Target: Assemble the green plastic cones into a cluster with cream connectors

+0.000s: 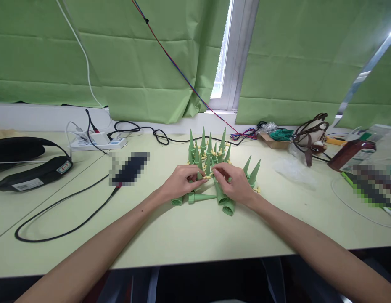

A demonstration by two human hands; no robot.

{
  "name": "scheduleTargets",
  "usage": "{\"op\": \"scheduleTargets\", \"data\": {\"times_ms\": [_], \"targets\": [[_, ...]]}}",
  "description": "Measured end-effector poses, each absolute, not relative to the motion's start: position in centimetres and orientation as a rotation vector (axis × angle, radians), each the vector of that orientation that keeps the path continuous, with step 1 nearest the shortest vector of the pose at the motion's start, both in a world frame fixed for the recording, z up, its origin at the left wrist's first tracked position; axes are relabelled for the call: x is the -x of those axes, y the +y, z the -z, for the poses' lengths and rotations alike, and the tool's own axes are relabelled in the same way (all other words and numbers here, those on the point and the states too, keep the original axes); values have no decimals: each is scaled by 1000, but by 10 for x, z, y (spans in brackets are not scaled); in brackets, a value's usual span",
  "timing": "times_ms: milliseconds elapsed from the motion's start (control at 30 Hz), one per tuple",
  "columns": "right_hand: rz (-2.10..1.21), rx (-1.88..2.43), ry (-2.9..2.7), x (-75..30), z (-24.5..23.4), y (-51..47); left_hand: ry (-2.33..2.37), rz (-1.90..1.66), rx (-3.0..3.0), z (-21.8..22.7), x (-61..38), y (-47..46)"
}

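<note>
Here on the surface, right in front of me, the green cones stand in a crowded cluster just beyond my fingers, long axes upright, sharp tips to the ceiling; too packed for me to count. Off to the right, two more standing cones point up with a slight rightward lean. One lying cone is flat on its side, wide end left, tip aimed right, long axis running across in front of me. Nearer me, I count three open tubes, mouths turned my way: one by my left hand, two lying side by side under my right hand.

And the hands! My left thumb and forefinger pinch a small yellow piece; my right thumb and forefinger curl in close beside it, and whether they grip anything I cannot tell. Both forearms slant in from the lower corners, left running up to the right, right running up to the left, fingertips almost meeting in front of the cluster.
</note>
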State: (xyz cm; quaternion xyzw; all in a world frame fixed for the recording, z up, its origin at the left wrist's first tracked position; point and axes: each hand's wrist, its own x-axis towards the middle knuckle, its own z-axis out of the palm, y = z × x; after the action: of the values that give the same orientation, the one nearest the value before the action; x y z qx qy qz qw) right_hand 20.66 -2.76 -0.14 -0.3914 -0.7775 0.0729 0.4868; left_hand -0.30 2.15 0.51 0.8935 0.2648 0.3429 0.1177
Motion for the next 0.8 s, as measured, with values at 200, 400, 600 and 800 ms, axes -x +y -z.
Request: {"op": "scheduleTargets", "data": {"times_ms": [200, 400, 600, 800], "targets": [[-189, 972, -1870, -205, 0, -30, 625, -1166, -2761, -5, 1, 18], [-191, 969, -1840, -205, 0, -31, 560, -1325, -2852, -3, 1, 19], [-202, 976, -1823, -204, 0, -32, 545, -1373, -2875, -2, 1, 19], [-215, 984, -1806, -204, 1, -31, 569, -1374, -2870, -1, 1, 19]]}}
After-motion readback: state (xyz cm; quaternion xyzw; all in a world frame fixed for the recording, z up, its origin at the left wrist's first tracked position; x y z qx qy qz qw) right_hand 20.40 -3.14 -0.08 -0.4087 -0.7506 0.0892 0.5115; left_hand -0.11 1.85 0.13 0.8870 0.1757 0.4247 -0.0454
